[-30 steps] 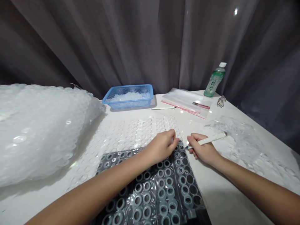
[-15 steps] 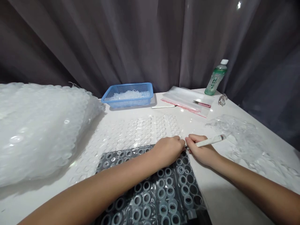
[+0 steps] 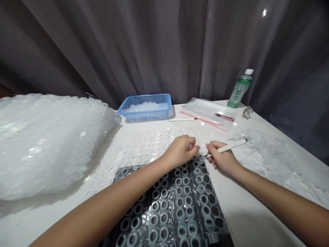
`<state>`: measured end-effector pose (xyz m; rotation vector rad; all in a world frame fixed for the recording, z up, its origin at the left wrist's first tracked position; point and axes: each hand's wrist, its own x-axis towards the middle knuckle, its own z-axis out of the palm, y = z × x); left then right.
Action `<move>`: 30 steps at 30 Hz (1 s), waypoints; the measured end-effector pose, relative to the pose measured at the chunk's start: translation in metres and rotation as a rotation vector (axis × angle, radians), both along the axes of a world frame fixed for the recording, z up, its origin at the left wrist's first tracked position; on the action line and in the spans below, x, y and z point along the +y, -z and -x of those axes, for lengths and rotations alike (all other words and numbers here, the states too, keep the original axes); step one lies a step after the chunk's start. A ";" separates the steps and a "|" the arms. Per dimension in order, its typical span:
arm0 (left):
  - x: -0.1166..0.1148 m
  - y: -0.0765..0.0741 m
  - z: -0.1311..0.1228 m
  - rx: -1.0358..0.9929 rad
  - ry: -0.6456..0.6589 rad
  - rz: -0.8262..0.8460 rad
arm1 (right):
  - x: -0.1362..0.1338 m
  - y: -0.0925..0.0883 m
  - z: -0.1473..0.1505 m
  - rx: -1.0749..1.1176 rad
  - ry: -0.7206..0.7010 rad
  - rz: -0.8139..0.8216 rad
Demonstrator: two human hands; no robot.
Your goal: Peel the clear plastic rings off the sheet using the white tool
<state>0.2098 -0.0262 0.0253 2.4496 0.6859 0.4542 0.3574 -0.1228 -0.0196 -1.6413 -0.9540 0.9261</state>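
Note:
My right hand (image 3: 221,157) grips a slim white pen-like tool (image 3: 232,145) whose dark pointed tip faces left, close to the far right corner of a black mat. My left hand (image 3: 182,149) is over the far edge of that mat, fingers curled; a small pale bit shows between finger and thumb, too small to name. Rows of translucent plastic rings (image 3: 180,202), under or in clear film, cover the black mat (image 3: 219,236). My left forearm hides part of them. Beyond the mat, more clear film with ring shapes (image 3: 151,140) lies on the white table.
A large bag of clear rings (image 3: 48,147) bulks at left. At the back are a blue basket (image 3: 146,115) holding clear pieces, zip bags (image 3: 203,108) with pink-handled snips (image 3: 226,117), a second white tool (image 3: 182,119), a green bottle (image 3: 240,89) and glasses (image 3: 247,112). Crumpled film (image 3: 272,154) lies right.
My left hand has lifted slightly off the mat's far right corner and turned, parting from my right hand. My right hand has shifted a little, the tool still in it. The view moved slightly.

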 end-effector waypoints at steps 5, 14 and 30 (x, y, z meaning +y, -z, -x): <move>-0.006 0.007 -0.007 0.085 0.200 -0.139 | 0.000 0.003 0.001 -0.039 -0.050 0.009; -0.016 0.020 -0.010 0.352 0.229 -0.290 | 0.001 -0.003 0.001 -0.302 -0.121 -0.028; 0.009 0.005 -0.008 0.063 0.068 -0.020 | 0.022 -0.008 -0.003 -0.087 0.030 -0.063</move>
